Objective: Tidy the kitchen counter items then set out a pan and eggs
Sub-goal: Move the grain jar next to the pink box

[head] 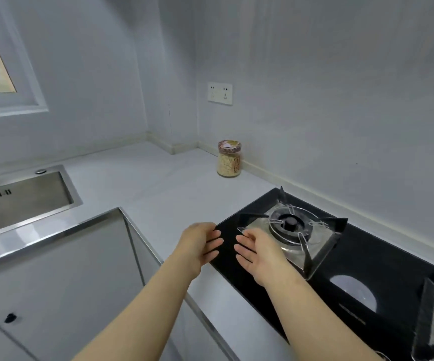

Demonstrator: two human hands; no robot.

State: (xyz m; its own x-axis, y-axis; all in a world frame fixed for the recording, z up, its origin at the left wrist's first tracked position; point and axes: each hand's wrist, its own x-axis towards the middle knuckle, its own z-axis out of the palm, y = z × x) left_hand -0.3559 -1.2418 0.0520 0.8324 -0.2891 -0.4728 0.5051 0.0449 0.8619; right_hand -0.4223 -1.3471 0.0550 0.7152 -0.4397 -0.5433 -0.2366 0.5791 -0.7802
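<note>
While both hands hang out in front with nothing in them, let's take stock. The left hand (200, 243) and the right hand (257, 252) face each other palm to palm over the front left corner of the black hob (366, 269), with a narrow gap between them and no contact. The left fingers (214, 242) are straight and lightly spread, tips aimed across at the other hand. The right fingers (241, 248) are straight too and lie closer together. Neither hand is pinching or carrying anything.

Now, the tidying target. One loose item shows on the counter (145, 183): a glass jar (229, 158) with a patterned lid, full of pale grains (too small to name). It stands upright at the back edge, just beside the wall's low upstand and below the wall socket (220, 93).

Here's the relation that matters: the jar lies straight ahead of the gap between the two hands, well apart from both, with its long axis vertical. I'd call neither hand clearly nearer. The right would have to pass over the burner (291, 225) and its wire support, while the left has bare counter ahead, so the left looks the cleaner reach.

Pan and eggs? Neither is in view. The sink (23, 196) sits off at the left edge.
</note>
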